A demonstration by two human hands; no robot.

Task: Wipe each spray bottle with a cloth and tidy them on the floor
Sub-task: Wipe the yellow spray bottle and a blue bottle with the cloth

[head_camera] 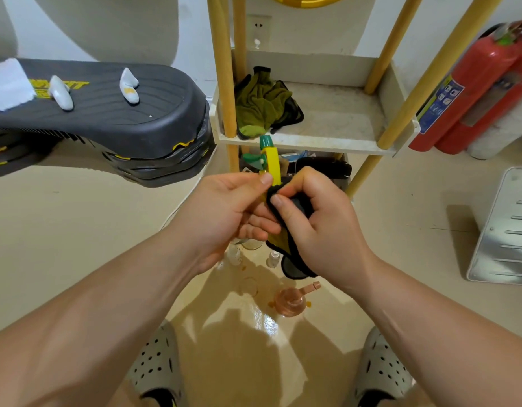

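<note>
— Status?
— Mid-wipe. My left hand [228, 207] grips the bottle [274, 163] dead centre, nozzle at twelve; right hand [318, 221] pinches the cloth [295, 269] against it.
— Next?
— Probably finish rubbing, then stand it on the floor [78, 236] at six, beside the pink bottle [292, 302].

Pale grey perforated clogs [154, 374] with black-and-yellow trim on both feet.

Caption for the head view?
Left hand holds a yellow-and-green plastic spray bottle; right hand presses a black-edged olive cloth against it.
</note>
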